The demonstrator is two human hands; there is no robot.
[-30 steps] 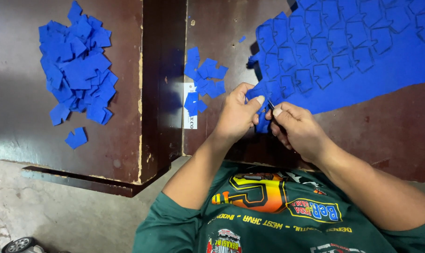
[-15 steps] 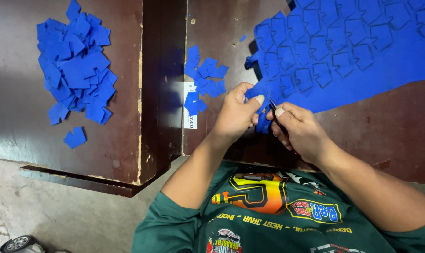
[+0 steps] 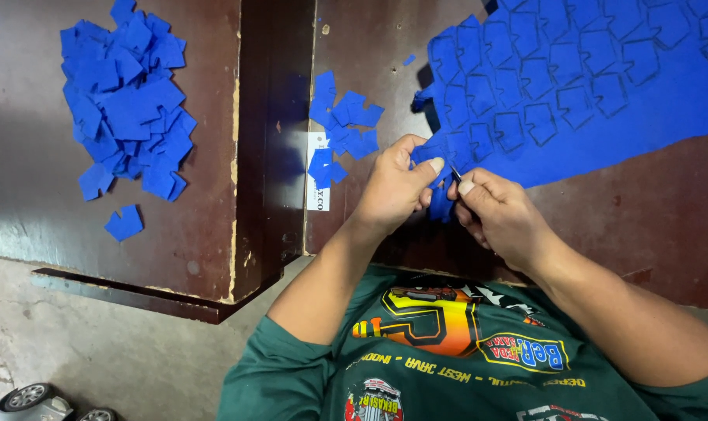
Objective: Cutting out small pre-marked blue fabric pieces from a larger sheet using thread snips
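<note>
Holding same pose: left hand [image 3: 397, 187], right hand [image 3: 504, 216] pinching blue sheet [image 3: 603, 93], maybe blade

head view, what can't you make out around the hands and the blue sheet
1. Small dark tool in the right hand: mostly hidden by the fingers, kind unclear.
2. Blue sheet: cut off by the top and right edges.
3. Sheet corner under the left hand: covered by that hand.
4. Toy car: cut off at the bottom edge.

Single head-worn view, looking steeply down from above the counter [image 3: 214, 226], close over the hands [image 3: 447, 195], near counter edge and green shirt [image 3: 447, 351] at bottom
</note>
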